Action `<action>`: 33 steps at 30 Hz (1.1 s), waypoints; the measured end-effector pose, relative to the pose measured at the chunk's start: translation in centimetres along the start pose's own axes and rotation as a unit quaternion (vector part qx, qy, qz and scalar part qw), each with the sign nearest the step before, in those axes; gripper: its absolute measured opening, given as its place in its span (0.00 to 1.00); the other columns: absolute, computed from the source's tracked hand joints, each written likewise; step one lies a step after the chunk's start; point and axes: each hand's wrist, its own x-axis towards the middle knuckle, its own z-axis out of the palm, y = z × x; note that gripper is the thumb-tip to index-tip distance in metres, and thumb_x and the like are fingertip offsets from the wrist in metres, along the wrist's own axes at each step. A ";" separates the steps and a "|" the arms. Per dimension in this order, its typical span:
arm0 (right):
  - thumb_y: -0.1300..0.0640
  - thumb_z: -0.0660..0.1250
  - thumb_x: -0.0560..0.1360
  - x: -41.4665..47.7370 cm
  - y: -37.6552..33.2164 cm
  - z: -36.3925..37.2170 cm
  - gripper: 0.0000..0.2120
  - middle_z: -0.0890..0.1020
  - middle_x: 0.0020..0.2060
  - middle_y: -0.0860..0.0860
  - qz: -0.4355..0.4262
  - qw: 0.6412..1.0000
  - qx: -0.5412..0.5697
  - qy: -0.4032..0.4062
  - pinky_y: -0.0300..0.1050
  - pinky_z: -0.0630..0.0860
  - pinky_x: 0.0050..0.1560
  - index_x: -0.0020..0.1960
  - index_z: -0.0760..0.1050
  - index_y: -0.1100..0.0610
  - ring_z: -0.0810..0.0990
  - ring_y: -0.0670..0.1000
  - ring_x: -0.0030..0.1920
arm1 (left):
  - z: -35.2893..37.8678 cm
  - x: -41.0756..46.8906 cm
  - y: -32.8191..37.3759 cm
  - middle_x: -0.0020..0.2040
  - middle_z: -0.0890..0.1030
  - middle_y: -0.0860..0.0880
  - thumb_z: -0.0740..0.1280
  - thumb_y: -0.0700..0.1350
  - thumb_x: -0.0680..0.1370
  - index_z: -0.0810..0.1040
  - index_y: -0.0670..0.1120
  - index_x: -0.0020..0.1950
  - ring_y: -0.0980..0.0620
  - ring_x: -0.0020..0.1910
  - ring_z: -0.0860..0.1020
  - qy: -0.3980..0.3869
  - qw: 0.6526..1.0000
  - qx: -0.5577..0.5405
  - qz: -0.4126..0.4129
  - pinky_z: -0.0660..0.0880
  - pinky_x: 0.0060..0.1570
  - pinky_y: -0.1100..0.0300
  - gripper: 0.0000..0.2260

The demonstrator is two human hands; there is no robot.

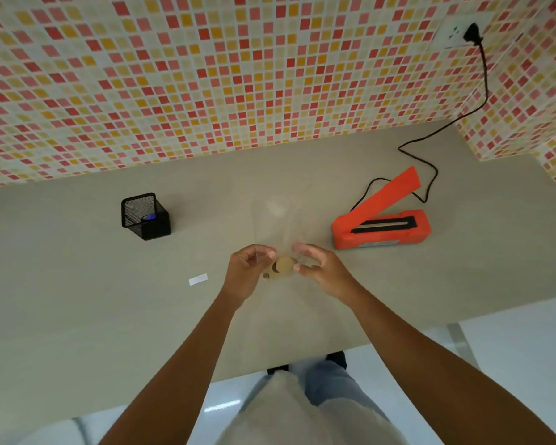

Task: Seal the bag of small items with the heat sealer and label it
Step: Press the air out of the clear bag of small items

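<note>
Nearest the camera, two bare forearms reach out over the grey table (77, 316) from its near edge. The left hand (247, 273) has its fingers and thumb curled in, pinching the left side of a clear bag (275, 220). The right hand (320, 268) is curled the same way against the bag's right side; its fingertips are blurred, but thumb and fingers close on the film. The bag is held between the hands, to the left of the heat sealer (379, 231) and a little nearer the person than it. Its film is almost invisible and extends away from the hands toward the wall. The round tan items (283, 268) are gathered at the end of the bag between the two thumbs; their number cannot be told. A white label (198, 279) lies flat on the table well to the left of the heat sealer, beyond the left hand and apart from it. The heat sealer is orange and rests on the table with its lid (390, 189) raised at an angle and the sealing strip exposed. A black mesh pen holder (145, 216) stands well to the left of the sealer, at about the same depth, with a blue item (150, 216) inside. A black cord (430, 168) runs from behind the sealer up to a wall socket (459, 30), plugged in, on the tiled wall (206, 75).
</note>
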 end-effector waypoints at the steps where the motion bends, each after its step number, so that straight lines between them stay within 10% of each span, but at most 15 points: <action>1: 0.62 0.73 0.76 0.3 0.0 0.1 0.17 0.82 0.60 0.48 -0.004 1.000 -0.002 0.010 0.41 0.73 0.64 0.65 0.79 0.57 0.79 0.42 0.62 | -0.1 0.0 0.0 0.46 0.84 0.45 0.71 0.38 0.77 0.83 0.38 0.52 0.56 0.39 0.81 -0.001 1.000 0.005 0.006 0.77 0.38 0.65 0.05; 6: 0.66 0.71 0.77 0.8 -0.2 0.3 0.06 0.86 0.44 0.55 -0.029 0.997 -0.006 0.071 0.32 0.76 0.46 0.52 0.84 0.65 0.82 0.37 0.39 | -0.8 -0.1 -0.2 0.55 0.85 0.51 0.70 0.44 0.79 0.81 0.45 0.62 0.59 0.49 0.83 -0.054 0.998 0.027 -0.023 0.78 0.50 0.66 0.12; 14: 0.62 0.74 0.75 0.4 0.3 1.0 0.22 0.81 0.61 0.49 0.012 1.000 0.004 0.000 0.26 0.74 0.53 0.68 0.76 0.58 0.78 0.44 0.60 | -0.3 0.1 -0.9 0.40 0.85 0.48 0.70 0.34 0.77 0.84 0.37 0.53 0.57 0.34 0.79 -0.030 0.997 0.066 -0.007 0.76 0.36 0.67 0.06; 21: 0.64 0.76 0.72 1.0 0.6 1.2 0.10 0.86 0.43 0.52 0.020 0.999 0.001 0.033 0.41 0.79 0.50 0.53 0.84 0.62 0.84 0.46 0.43 | -0.3 0.6 -1.1 0.46 0.85 0.43 0.72 0.36 0.77 0.83 0.36 0.53 0.55 0.39 0.81 -0.043 0.997 0.051 -0.028 0.76 0.39 0.64 0.07; 24: 0.67 0.76 0.71 0.9 0.7 1.2 0.09 0.85 0.34 0.44 0.018 0.999 0.000 0.044 0.33 0.76 0.41 0.51 0.85 0.66 0.82 0.38 0.35 | -0.3 0.5 -1.4 0.51 0.85 0.43 0.73 0.36 0.75 0.81 0.38 0.59 0.59 0.41 0.83 -0.092 0.993 0.044 -0.061 0.77 0.42 0.67 0.13; 33: 0.64 0.78 0.71 0.2 0.4 1.4 0.10 0.85 0.41 0.51 0.051 0.997 0.051 -0.007 0.42 0.80 0.44 0.51 0.83 0.56 0.83 0.46 0.40 | -0.3 0.5 -1.7 0.40 0.87 0.47 0.74 0.36 0.74 0.86 0.39 0.50 0.52 0.39 0.83 -0.079 0.995 0.050 -0.035 0.79 0.44 0.58 0.06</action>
